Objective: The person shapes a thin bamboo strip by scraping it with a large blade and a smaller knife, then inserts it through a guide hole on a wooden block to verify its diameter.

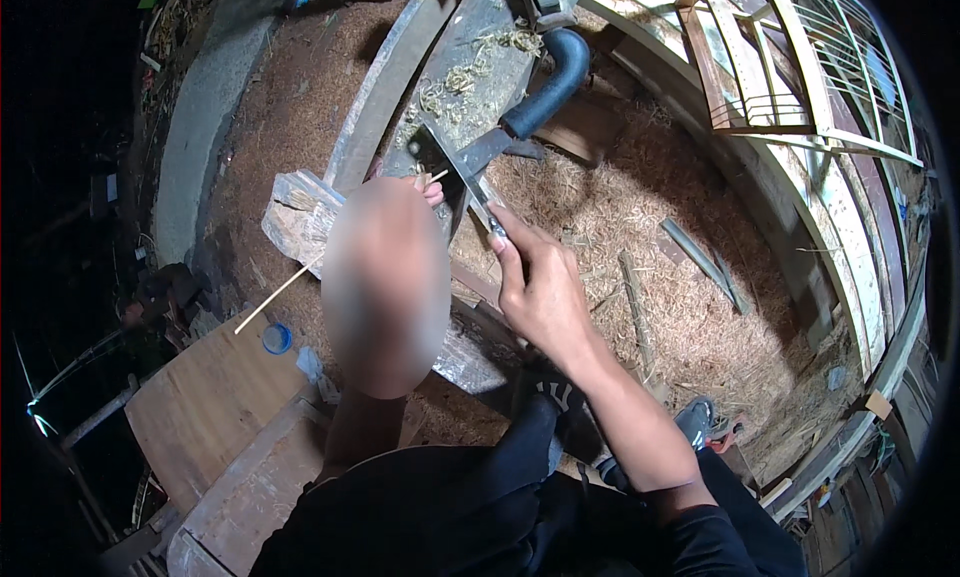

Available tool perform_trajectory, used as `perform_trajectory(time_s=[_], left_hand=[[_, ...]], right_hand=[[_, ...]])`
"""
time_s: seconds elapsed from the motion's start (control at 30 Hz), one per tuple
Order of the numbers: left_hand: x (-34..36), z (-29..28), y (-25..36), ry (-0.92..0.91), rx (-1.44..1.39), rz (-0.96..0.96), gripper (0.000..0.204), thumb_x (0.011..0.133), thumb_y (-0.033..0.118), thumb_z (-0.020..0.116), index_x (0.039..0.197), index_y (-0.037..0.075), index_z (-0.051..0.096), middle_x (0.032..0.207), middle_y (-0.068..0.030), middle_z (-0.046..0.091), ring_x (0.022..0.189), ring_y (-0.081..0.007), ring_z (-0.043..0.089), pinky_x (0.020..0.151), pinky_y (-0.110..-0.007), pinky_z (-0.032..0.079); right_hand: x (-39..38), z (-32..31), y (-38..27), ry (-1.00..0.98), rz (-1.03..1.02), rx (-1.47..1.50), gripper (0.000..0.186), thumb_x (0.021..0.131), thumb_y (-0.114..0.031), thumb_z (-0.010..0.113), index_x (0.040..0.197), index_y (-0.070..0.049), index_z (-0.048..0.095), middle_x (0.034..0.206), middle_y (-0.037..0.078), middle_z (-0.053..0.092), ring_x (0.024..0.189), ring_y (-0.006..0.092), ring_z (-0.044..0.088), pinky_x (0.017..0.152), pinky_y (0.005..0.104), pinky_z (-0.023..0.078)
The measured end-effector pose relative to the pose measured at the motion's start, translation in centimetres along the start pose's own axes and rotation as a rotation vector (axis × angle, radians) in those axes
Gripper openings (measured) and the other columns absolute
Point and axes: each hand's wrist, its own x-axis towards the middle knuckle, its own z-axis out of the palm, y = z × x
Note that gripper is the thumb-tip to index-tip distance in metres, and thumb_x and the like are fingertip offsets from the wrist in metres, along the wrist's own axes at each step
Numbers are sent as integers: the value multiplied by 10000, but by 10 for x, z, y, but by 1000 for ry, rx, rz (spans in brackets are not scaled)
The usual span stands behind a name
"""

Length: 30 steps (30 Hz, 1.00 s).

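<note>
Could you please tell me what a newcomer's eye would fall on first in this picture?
Probably the knife in the right hand, just above the picture's middle, close to one end of a thin pale stick that runs past the blurred left hand. Next might come the thick, dark, hook-shaped piece at the upper centre, then the pale curly shavings spread over the ground right of centre.

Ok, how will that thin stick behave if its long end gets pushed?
The stick is probably fairly stiff: its long end juts out straight past the left hand. Being so slender, it is likely light, and might flex or snap under a hard sideways push.
</note>
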Motion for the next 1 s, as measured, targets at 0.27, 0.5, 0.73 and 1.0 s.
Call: perform_trajectory(time_s=[0.27,0.5,0.73,1.0], left_hand=[[2,-1,0,-5,23,8,160,1019,-33,569,1075,-158,650,976,-210,722,880,-242,744,814,-357,648],[1,-3,-1,-6,25,4,164,1020,-22,577,1083,-152,656,993,-204,717,898,-243,742,825,-354,647],[-3,-2,3,-50,-39,-33,175,1031,-16,556,1116,-140,645,1037,-204,716,945,-238,735,859,-365,641],[-3,3,-1,12,-22,-7,168,1017,-35,549,1075,-128,675,1005,-182,742,904,-234,759,812,-333,631]], right_hand=[[1,6,1,35,-46,-63,372,984,-94,556,1332,17,628,909,326,658,839,478,681,813,517,535],[-1,-2,-7,15,-59,-86,381,980,-99,569,1344,0,625,903,313,662,830,475,683,790,496,549],[-6,0,-8,-19,-7,41,377,978,-83,567,1341,-4,629,875,286,648,807,445,668,787,492,512],[-7,6,-5,35,-28,33,377,972,-74,574,1339,-12,636,863,267,646,804,434,666,790,480,515]])
